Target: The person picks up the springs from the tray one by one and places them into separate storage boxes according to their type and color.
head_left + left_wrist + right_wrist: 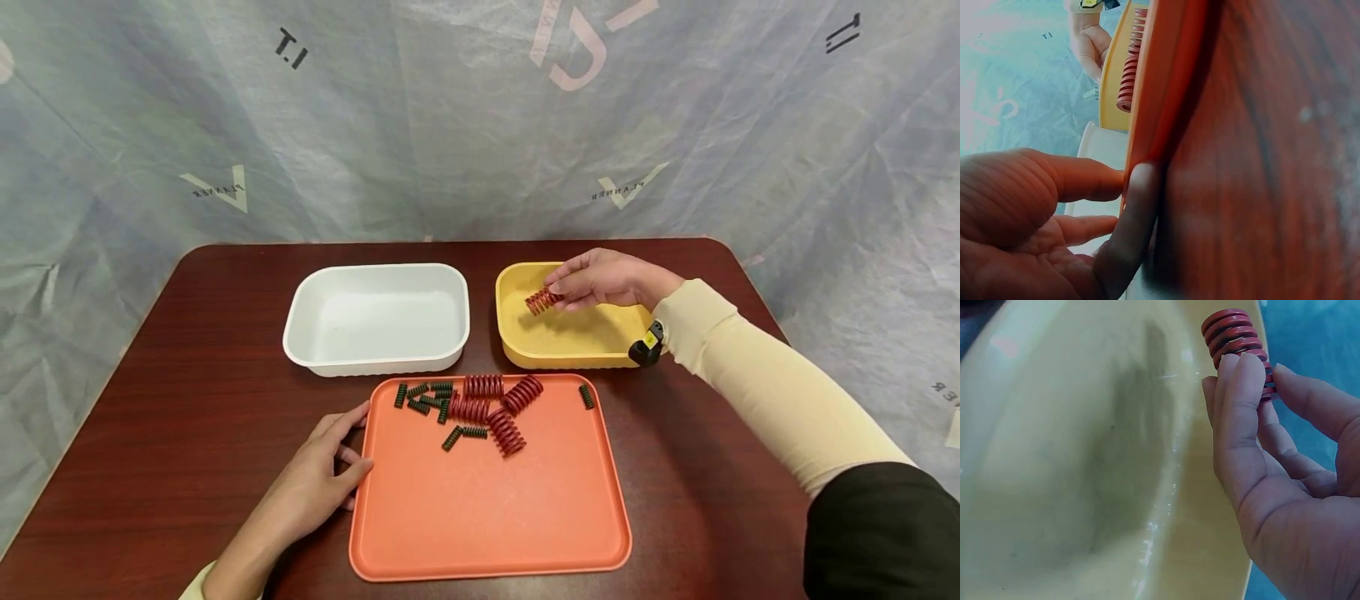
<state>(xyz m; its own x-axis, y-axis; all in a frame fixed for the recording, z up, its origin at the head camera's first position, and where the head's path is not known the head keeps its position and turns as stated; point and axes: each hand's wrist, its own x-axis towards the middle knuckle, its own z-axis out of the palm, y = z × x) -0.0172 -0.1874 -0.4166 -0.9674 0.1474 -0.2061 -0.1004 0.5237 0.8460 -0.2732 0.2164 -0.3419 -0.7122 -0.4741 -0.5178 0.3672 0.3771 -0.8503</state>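
Note:
Over the yellow bin [570, 361], my right hand [603, 280] pinches a red coil spring [540, 302] between thumb and fingers. The spring's coils [1230, 328] stick out past the fingertips in the right wrist view. My left hand [315, 475] grips the left rim of the orange tray [487, 517], with the thumb and a finger on opposite sides of the edge in the left wrist view. Several red springs [506, 432] lie in a loose group at the tray's far edge. Beside them are several small dark green springs [475, 432].
A white bin [386, 367] stands behind the tray, left of the yellow one. One dark green spring [587, 397] lies alone near the tray's far right corner. Everything rests on a dark red wooden table [187, 417], with a printed grey sheet [480, 125] hanging behind it.

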